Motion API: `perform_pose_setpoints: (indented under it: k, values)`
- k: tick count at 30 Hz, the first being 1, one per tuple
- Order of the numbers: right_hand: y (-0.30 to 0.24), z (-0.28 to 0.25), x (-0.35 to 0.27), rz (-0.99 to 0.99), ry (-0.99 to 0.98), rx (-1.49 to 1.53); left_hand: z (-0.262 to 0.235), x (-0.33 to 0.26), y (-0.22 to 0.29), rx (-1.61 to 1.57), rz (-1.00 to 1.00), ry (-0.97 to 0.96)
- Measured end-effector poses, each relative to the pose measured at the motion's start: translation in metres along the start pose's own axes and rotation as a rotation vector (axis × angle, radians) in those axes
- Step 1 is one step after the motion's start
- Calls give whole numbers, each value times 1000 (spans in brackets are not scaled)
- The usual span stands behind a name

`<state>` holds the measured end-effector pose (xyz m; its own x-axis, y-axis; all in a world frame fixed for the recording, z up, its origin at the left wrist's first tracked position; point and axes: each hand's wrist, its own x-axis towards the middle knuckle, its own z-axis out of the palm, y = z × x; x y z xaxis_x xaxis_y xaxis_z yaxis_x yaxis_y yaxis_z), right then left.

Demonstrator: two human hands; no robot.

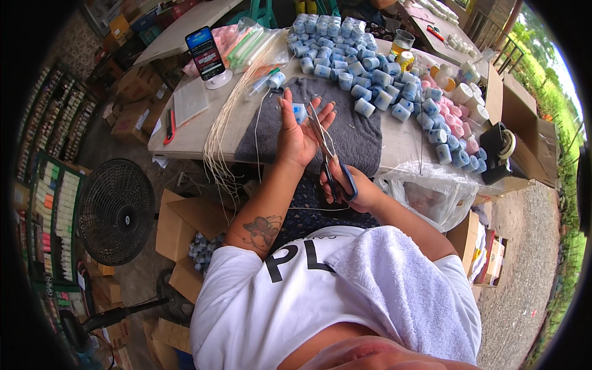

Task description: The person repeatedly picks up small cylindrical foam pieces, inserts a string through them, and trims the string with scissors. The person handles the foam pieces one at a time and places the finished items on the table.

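Note:
Palm up over the dark grey towel (359, 132), my left hand (295, 140) holds a small blue-and-white candle (299, 112) between the thumb and the spread fingers. My right hand (365, 190) is closed round the dark blue handles of a pair of scissors (318, 127). Their blades point up across the fingers of my left hand, beside the candle. A white wick loops near the blades; whether they touch it I cannot tell. Many similar candles (365, 108) lie heaped just beyond my hands, to the right.
A bundle of white wicks (216, 132) hangs over the table's front edge. Left on the table are a phone (205, 54) on a stand and a red cutter (169, 126). Pink candles (456, 129), a tape dispenser (498, 151) and a drinking glass (402, 41) stand right. A fan (117, 211) is at left.

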<state>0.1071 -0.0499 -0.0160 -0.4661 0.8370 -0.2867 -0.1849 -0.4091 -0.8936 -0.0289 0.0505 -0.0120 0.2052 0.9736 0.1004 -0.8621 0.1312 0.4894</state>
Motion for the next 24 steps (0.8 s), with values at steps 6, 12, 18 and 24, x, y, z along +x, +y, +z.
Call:
perform_pose_setpoints:
  k: [6, 12, 18, 24]
  values:
    - [-24, -25, 11, -48, 174, -182, -9, 9, 5, 123, 24, 161]
    - [-48, -53, 9, -154, 574, -1267, -50, -22, 89, 511, 191, 172]
    - [-27, -63, 17, -742, 782, -1471, -187, -129, 216, 651, 606, 956]
    - [-16, -13, 23, -972, 603, -1462, -377, -272, 226, 178, 536, 1581]
